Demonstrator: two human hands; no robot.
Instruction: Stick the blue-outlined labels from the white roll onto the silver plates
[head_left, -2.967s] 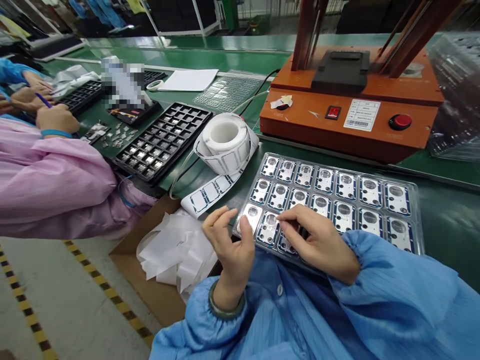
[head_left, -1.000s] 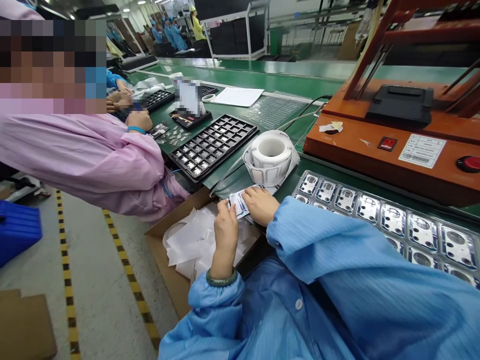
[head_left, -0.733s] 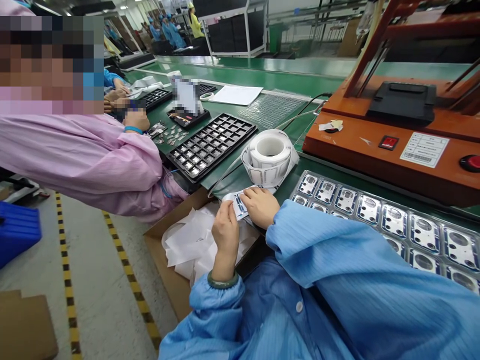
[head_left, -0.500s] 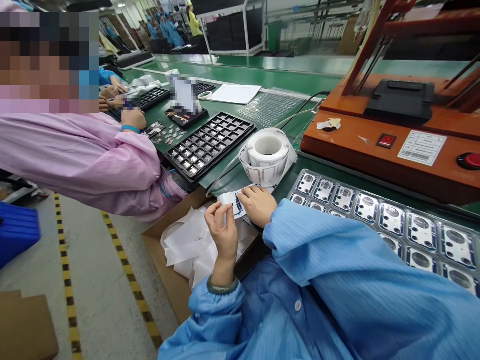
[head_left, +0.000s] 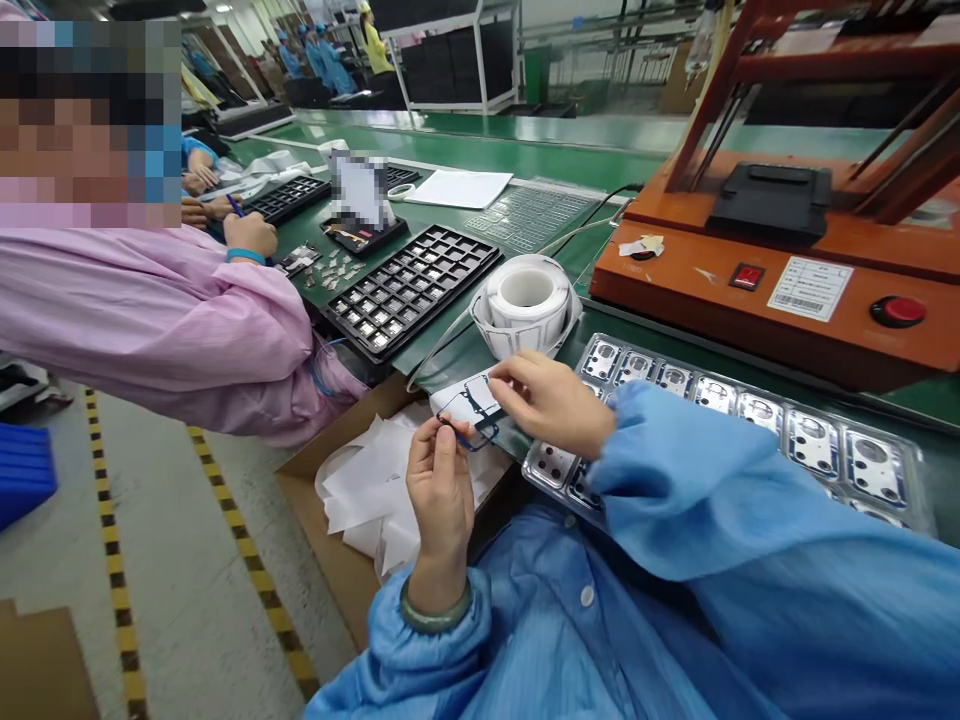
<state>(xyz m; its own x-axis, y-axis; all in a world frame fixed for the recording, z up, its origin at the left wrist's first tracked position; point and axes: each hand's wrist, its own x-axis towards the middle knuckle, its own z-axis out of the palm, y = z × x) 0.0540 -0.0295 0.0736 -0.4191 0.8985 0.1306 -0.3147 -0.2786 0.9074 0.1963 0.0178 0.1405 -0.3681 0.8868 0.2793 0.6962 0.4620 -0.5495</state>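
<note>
My left hand (head_left: 441, 490) pinches a thin dark adhesive frame (head_left: 486, 438) between thumb and fingertips. The frame hangs at the edge of a white backing strip (head_left: 459, 396), which carries another dark outline. My right hand (head_left: 551, 400) is just to the right, over the strip, its fingers curled together; whatever is between them is hidden. Behind both hands stands a white roll of label tape (head_left: 527, 290). A clear tray (head_left: 765, 408) of silvery plates with round windows lies beneath and beyond my right sleeve.
An orange press machine (head_left: 697, 285) stands at the right. Left of the roll sits a black compartment tray (head_left: 416, 290) with small parts. A cardboard box (head_left: 315, 510) of white backing scraps is below my left hand. A co-worker's pink sleeve (head_left: 187, 310) reaches in from the left.
The dark frame now shows in my left fingers, partly off the strip. My right hand has lifted from lying flat on the strip and curled, moving right. The view has shifted slightly.
</note>
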